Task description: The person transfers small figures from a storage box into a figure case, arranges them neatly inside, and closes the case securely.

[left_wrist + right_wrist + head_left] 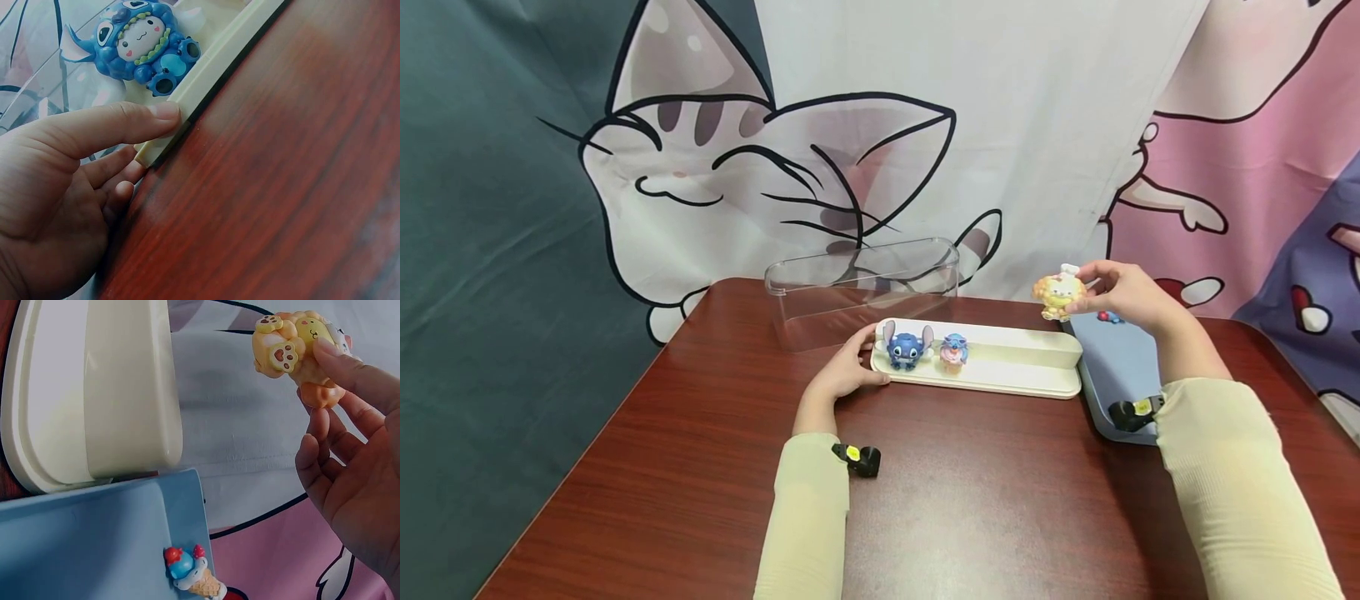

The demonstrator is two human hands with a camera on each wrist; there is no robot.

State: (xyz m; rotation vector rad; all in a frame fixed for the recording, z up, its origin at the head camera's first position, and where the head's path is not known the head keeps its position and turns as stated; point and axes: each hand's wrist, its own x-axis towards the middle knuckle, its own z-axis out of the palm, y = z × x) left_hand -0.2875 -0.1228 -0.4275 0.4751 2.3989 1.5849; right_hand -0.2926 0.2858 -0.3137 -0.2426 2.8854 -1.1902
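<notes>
My left hand (842, 371) grips the left end of a cream stepped display base (1015, 379), its thumb on the front edge. On the base's lower step sit a blue big-eared figurine (905, 350) and, to its right, a small blue figurine on a pink cupcake (954, 353). Raised above the base's right end, my right hand (1123, 292) pinches a yellow-orange figurine (1058, 293) with a white top. In the right wrist view, paw prints show on the feet of this figurine (284, 356), and the thumb lies across its side.
A blue-grey tray (1112, 367) stands right of the base, with an ice-cream-cone figurine (190, 572) inside. Behind the base, a clear plastic cover (857, 292) stands on the brown table (700, 475). A printed cat curtain (1037, 125) hangs behind the table.
</notes>
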